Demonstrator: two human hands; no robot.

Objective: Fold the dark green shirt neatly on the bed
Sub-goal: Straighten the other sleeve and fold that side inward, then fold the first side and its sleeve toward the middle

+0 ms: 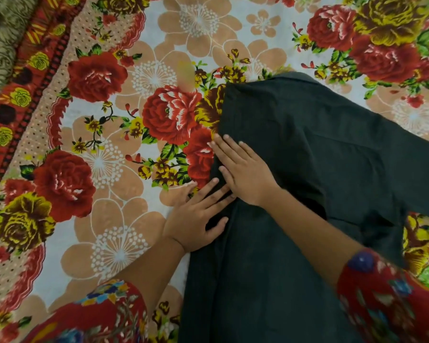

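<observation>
The dark green shirt (pixel 307 169) lies flat on the bed, running from the lower middle of the view up to the right, with one sleeve stretching out to the right edge. Its left side shows a straight folded edge. My left hand (pixel 196 216) rests palm down on that left edge, fingers spread, partly on the shirt and partly on the sheet. My right hand (pixel 243 169) lies flat on the shirt just above the left hand, fingers apart and pointing up-left. Neither hand grips the cloth.
A floral bedsheet (pixel 109 144) with red and yellow roses covers the bed. A red patterned border (pixel 22 107) runs along the left, with an olive patterned fabric (pixel 0 33) at the top left corner. Red floral sleeves cover both my forearms.
</observation>
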